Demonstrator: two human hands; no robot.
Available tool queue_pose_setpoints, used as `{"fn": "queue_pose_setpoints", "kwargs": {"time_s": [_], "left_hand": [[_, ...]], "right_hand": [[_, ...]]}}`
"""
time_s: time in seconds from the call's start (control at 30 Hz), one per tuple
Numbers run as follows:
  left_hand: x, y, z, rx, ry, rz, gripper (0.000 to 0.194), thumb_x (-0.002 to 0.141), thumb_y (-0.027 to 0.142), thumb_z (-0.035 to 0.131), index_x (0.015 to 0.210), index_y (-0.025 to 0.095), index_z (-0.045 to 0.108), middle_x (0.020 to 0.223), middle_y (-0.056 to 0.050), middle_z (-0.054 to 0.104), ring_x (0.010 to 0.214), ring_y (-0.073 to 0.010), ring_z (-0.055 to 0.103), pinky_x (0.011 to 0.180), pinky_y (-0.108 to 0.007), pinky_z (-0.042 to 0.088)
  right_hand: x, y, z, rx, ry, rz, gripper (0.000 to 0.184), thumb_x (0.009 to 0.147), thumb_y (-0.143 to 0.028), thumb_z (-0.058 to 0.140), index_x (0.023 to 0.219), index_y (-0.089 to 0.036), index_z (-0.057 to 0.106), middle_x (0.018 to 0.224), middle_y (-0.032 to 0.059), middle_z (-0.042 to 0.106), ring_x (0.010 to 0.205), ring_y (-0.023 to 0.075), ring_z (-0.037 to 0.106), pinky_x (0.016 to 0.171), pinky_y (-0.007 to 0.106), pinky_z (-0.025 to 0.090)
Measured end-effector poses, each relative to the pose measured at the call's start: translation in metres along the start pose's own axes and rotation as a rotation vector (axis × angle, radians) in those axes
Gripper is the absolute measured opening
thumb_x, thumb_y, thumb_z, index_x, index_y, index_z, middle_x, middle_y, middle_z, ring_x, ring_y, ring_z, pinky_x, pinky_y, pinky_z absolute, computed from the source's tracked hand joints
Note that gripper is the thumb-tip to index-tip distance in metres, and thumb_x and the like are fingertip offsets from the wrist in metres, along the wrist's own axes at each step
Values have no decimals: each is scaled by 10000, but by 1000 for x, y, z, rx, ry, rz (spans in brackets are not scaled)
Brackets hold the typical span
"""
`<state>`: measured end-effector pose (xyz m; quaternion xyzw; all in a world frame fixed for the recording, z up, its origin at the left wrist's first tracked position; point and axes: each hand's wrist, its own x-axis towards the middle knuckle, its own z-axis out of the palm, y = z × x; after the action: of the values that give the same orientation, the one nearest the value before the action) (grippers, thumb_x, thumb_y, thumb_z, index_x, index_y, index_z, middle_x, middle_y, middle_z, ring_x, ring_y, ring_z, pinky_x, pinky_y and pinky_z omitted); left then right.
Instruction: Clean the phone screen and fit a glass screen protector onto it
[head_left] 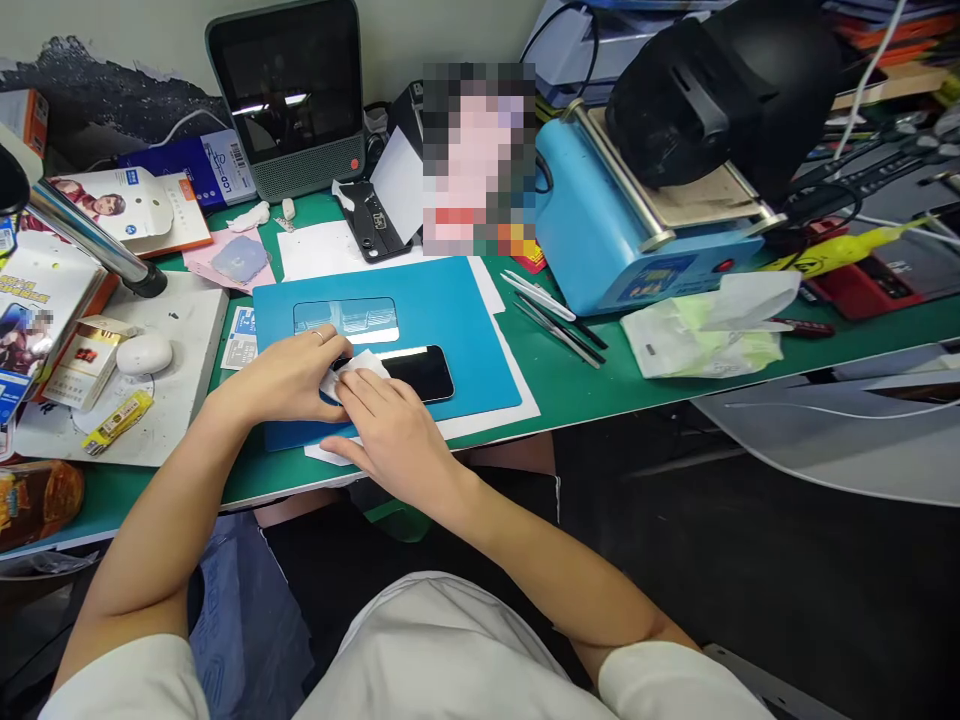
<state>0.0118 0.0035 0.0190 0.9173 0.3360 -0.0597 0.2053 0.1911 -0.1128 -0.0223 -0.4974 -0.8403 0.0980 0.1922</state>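
Note:
A black-faced phone [426, 374] lies flat on a blue mat [472, 320]. My left hand [296, 375] curls around the phone's left end, its thumb and fingers gripping the edges. With its fingers together, my right hand [397, 430] presses a folded white wipe [366, 362] against the phone's screen. The wipe and both hands cover the left part of the phone. Just beyond it on the mat rests a clear, dark-edged glass screen protector [346, 318], apart from the hands.
A smart display [289, 100] stands behind the mat. To the right are tweezers [555, 325], a blue heating machine [600, 230] and a tissue pack [697, 335]. On the left, a white case [142, 358], a lighter [118, 422] and a lamp arm [101, 235] crowd the bench.

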Motion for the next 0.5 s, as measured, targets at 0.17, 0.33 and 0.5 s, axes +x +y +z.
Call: {"fn": "queue_pose_setpoints", "kwargs": {"time_s": [0.17,0.33,0.5], "left_hand": [[1,-1,2,-29,6,-3,567,818,456,710,1292,163,605,1195,-124,659,987,-280,653,793,-372,494],[-1,-3,3,-48,14,2,567,865,584,706,1259,188,609,1182,-109,649,971,-278,650,795,-377,482],[-4,-8,-2,-163,-54,7,687,791,489,768,1372,183,567,1265,-114,620,1107,-299,642,924,-384,518]], "right_hand": [[3,-1,5,-5,21,-8,749,1108,-607,574,1561,-11,592,1621,245,633,1554,355,563,1221,498,493],[-14,-2,5,10,63,-9,697,1119,-584,563,1513,-13,630,1563,233,688,1486,339,624,1160,495,511],[2,6,3,61,13,-8,633,1119,-558,598,1510,-63,640,1580,217,677,1513,333,602,1200,500,476]]}}
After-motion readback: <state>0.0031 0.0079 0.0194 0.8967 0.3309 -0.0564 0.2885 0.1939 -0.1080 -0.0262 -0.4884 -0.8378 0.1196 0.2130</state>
